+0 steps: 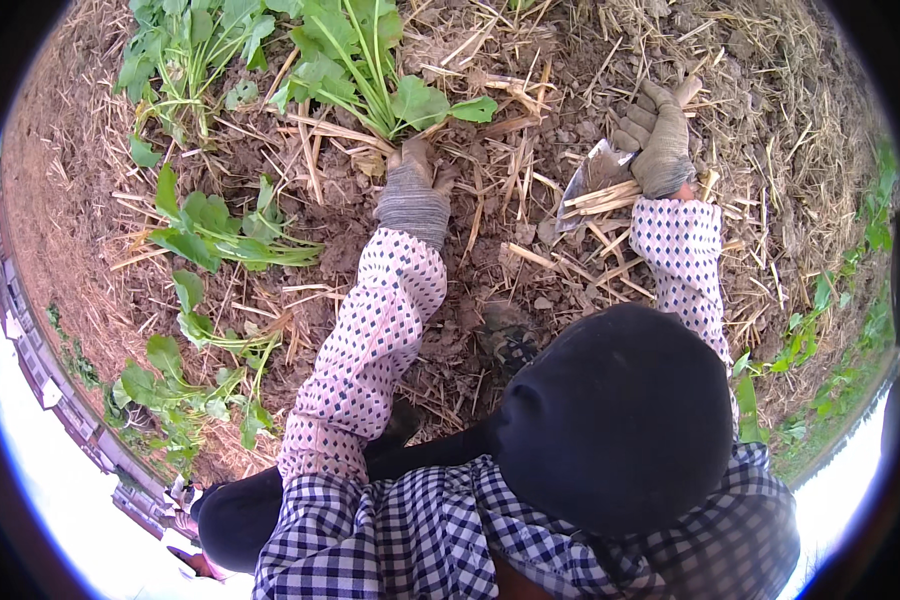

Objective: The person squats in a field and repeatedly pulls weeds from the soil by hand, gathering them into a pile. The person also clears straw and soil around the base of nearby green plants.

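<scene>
My left hand (pixel 414 193), in a grey knit glove, is down at the soil and closed around the stem base of a leafy green plant (pixel 367 82). Its fingertips are partly hidden by stems and dirt. Over to the right, my right hand (pixel 656 142) wears a soiled glove and grips a hand trowel. The trowel's metal blade (pixel 596 180) lies low over the ground, pieces of straw across it. A pale handle end (pixel 688 90) sticks out past the thumb.
Another leafy plant (pixel 195 67) stands at upper left. Loose seedlings (pixel 225 232) lie on straw-strewn soil (pixel 495 300), with more uprooted greens (pixel 187 382) below them. A dark rounded knee (pixel 615 420) fills the lower middle. Green growth (pixel 810 337) edges the right, and houses (pixel 52 375) line the far left.
</scene>
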Motion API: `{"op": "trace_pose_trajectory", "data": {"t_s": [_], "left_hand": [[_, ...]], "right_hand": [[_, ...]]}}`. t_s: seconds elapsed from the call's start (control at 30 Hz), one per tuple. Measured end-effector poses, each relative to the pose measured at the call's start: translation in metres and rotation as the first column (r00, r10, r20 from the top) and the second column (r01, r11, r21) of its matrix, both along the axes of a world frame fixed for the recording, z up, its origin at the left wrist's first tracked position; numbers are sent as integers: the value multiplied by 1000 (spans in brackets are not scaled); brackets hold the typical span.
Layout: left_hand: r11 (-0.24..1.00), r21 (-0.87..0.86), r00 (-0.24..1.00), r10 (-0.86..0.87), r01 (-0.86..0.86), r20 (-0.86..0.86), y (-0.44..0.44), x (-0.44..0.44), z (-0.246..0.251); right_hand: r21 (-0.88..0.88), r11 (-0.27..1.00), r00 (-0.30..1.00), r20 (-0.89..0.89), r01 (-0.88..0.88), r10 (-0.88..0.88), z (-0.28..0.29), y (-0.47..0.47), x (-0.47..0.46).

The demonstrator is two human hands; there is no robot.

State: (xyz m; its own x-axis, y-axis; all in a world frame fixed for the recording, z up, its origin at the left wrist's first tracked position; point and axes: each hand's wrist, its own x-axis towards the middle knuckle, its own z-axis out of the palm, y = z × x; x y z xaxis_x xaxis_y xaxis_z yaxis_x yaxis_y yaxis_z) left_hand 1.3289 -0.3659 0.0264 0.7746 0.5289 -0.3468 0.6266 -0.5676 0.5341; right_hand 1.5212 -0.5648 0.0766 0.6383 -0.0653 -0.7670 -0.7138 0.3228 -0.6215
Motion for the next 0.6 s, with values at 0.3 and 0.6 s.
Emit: {"op": "trace_pose_trajectory", "data": {"t_s": [0.3,0.6], "left_hand": [[867,241,846,-304,437,-438,2,-6,38],[963,110,800,-140,248,-583,6,54,33]], "right_hand": [[45,998,998,39,-50,49,1,-2,0],[-19,998,999,12,-52,52,2,0,-2]]}}
